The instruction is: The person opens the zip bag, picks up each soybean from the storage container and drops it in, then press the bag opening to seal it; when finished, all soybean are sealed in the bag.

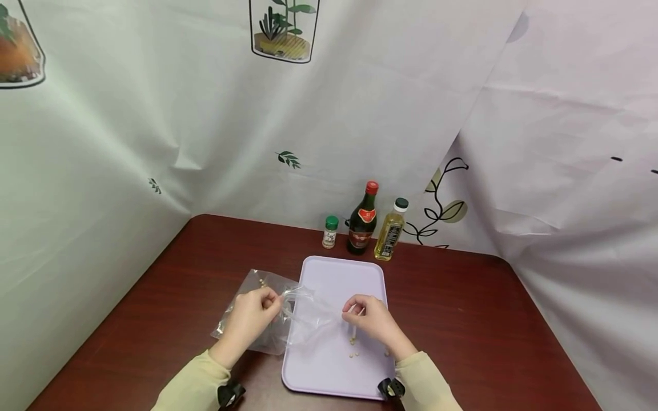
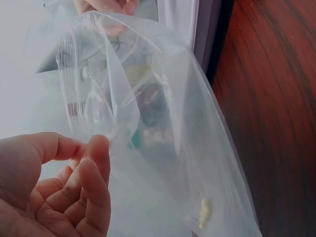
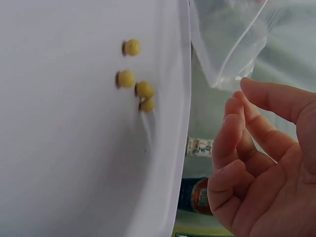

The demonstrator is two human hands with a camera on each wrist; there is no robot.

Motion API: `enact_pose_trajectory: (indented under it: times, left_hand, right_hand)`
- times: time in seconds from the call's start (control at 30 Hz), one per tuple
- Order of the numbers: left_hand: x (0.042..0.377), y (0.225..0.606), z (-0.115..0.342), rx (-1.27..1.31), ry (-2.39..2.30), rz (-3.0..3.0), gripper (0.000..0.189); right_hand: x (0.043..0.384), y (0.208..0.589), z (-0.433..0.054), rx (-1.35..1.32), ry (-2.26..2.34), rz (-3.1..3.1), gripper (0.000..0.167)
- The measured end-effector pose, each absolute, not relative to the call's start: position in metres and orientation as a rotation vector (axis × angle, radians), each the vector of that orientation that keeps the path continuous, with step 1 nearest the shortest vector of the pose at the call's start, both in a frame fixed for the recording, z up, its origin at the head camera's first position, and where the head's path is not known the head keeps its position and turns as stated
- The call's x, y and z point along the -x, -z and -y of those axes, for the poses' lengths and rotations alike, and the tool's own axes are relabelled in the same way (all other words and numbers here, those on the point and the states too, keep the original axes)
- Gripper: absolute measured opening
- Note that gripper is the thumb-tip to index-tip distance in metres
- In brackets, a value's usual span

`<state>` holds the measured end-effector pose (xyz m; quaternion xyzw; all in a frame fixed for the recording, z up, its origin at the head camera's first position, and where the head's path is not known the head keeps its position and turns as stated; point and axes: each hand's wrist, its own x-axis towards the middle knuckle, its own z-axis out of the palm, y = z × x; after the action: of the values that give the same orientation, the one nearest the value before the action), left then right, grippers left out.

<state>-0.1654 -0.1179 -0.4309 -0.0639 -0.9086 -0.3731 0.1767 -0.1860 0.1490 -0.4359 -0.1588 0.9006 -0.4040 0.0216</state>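
Note:
A clear zip bag [image 1: 267, 337] lies partly on the table and reaches over the left part of a pale purple tray [image 1: 329, 377]. My left hand [image 1: 254, 313] pinches the bag near its zip strip [image 2: 71, 94], between thumb and index finger. A few round yellow beans [image 2: 205, 213] show inside the bag. Over the tray, my right hand [image 1: 371, 319] has its thumb and index tip pressed together at the far corner of the bag's lip. Several loose yellow beans [image 3: 144, 90] rest on the tray below that hand.
Behind the tray stand a small green-capped jar [image 1: 330, 232], a dark red-capped bottle [image 1: 362, 222] and an oil bottle [image 1: 390, 231] with a dark cap. A pale printed cloth [image 1: 247, 188] hangs along the table's back edge. The dark red table [image 1: 462, 319] extends on both sides.

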Motion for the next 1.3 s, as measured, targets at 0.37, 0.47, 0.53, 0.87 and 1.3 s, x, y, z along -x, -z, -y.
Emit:
enact_pose_trajectory:
  times: [0.37, 0.47, 0.53, 0.87, 1.3]
  left_hand:
    - [0.165, 0.431, 0.117, 0.178, 1.067, 2.584, 0.026]
    - [0.164, 0.431, 0.117, 0.175, 1.074, 2.581, 0.026]
    - [0.164, 0.431, 0.117, 0.176, 1.075, 2.576, 0.026]
    - [0.165, 0.433, 0.118, 0.183, 1.061, 2.574, 0.026]
    - [0.166, 0.433, 0.116, 0.174, 1.076, 2.58, 0.026]
  right_hand:
    - [0.185, 0.446, -0.16, 0.563, 1.129, -2.769, 0.007]
    - [0.185, 0.448, -0.163, 0.576, 1.065, -2.733, 0.008]
    - [0.184, 0.448, -0.165, 0.565, 1.043, -2.703, 0.008]
    - [0.181, 0.448, -0.168, 0.49, 1.014, -2.63, 0.011]
    - [0.183, 0.452, -0.168, 0.5, 0.964, -2.68, 0.013]
